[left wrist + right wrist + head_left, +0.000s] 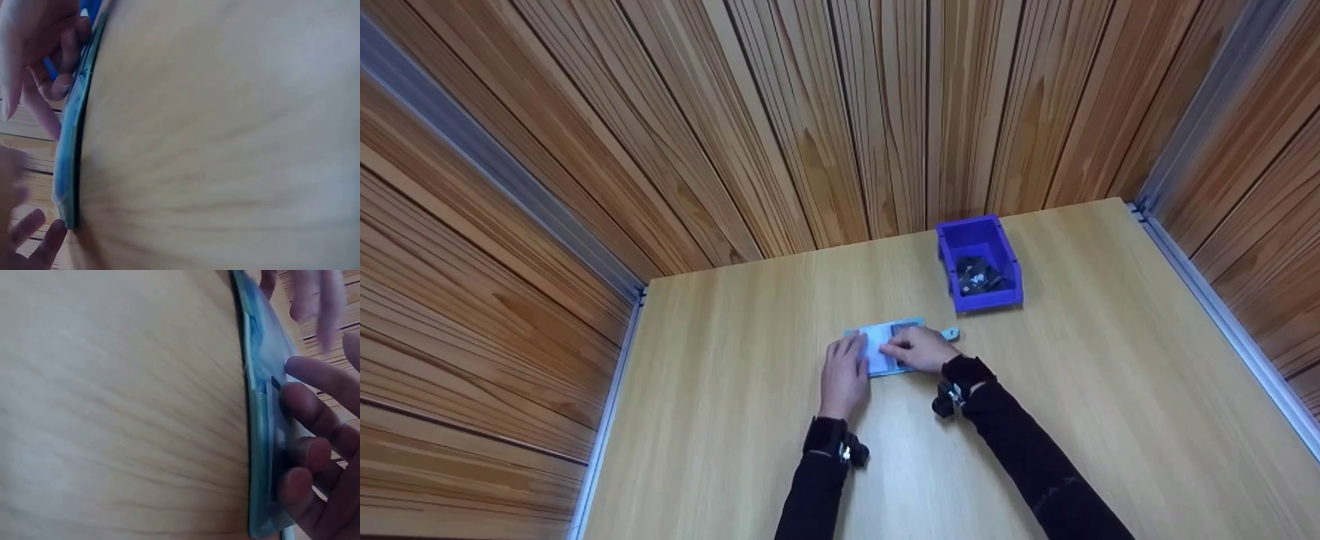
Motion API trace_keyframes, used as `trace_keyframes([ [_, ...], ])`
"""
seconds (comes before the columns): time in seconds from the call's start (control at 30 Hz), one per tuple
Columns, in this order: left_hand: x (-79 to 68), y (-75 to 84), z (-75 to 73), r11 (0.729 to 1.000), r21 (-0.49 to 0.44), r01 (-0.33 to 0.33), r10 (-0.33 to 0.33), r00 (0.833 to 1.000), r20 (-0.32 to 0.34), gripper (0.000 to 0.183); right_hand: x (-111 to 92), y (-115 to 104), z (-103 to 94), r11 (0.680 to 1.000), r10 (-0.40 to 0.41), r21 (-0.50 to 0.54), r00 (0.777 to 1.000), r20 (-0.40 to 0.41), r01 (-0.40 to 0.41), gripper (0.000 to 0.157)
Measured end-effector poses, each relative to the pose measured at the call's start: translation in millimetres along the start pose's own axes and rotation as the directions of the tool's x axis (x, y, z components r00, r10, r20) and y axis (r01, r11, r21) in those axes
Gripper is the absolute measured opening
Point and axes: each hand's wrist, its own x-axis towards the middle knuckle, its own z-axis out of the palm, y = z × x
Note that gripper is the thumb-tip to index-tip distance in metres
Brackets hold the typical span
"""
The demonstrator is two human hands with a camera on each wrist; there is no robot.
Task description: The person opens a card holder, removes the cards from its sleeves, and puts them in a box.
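A light-blue flat card holder (877, 339) lies on the table, with a small holed tab (951, 334) at its right end. A whitish translucent sheet covers its left part. On its right part lies a dark card (277, 433), partly hidden under my fingers. My right hand (924, 349) holds the dark card with bent fingers, its index fingertip touching the translucent sheet. My left hand (842, 379) rests at the holder's left end with its fingers extended. In the left wrist view, a left fingertip (55, 232) touches the holder's end corner.
A purple bin (990, 301) stands behind and to the right, near the back wall, with several dark flat pieces (979, 276) inside. Wooden panel walls (810, 150) and metal rails (1222, 322) border the light wood table (720, 390).
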Motion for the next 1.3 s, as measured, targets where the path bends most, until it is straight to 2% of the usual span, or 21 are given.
trace_keyframes([
  [0.1,-2.4,0.0,3.2,0.998,0.057,0.018,-0.021,0.998,0.060,0.041,-1,-2,1.3,0.999,-0.022,-0.028,1.000,0.005,0.022,0.030],
  [0.17,-3.2,0.7,4.2,0.998,0.055,0.027,-0.030,0.997,0.072,0.040,-2,-2,0.0,0.999,-0.031,-0.042,1.000,0.000,0.031,0.025],
  [0.23,-3.1,1.8,3.8,0.998,0.048,0.032,-0.036,0.996,0.078,0.040,-4,-2,-2.6,0.999,-0.012,-0.046,1.000,0.006,0.012,0.028],
  [0.47,-2.2,5.8,-0.6,0.999,0.025,0.043,-0.045,0.995,0.091,0.039,-9,14,-18.2,0.990,0.056,-0.132,0.998,0.003,-0.055,0.068],
  [0.63,-2.9,5.7,-2.1,0.997,0.004,0.081,-0.081,0.991,0.109,0.040,-16,31,-28.2,0.981,0.125,-0.150,0.992,0.009,-0.122,0.084],
  [0.87,-2.3,4.7,-3.1,0.998,0.016,0.053,-0.055,0.994,0.098,0.039,-19,41,-34.8,0.981,0.112,-0.160,0.994,-0.002,-0.111,0.086],
  [0.97,-1.8,4.7,-3.7,0.999,0.016,0.044,-0.045,0.995,0.092,0.039,-19,42,-35.9,0.983,0.128,-0.130,0.992,-0.005,-0.128,0.088],
  [1.2,-1.1,5.6,-5.9,0.997,-0.008,0.078,-0.077,0.991,0.107,0.039,-18,43,-35.0,0.987,0.143,-0.071,0.990,0.001,-0.142,0.088],
  [1.3,-0.8,8.8,-6.5,0.996,0.034,0.085,-0.088,0.991,0.104,0.039,-17,44,-34.0,0.986,0.154,-0.062,0.988,0.006,-0.154,0.089],
])
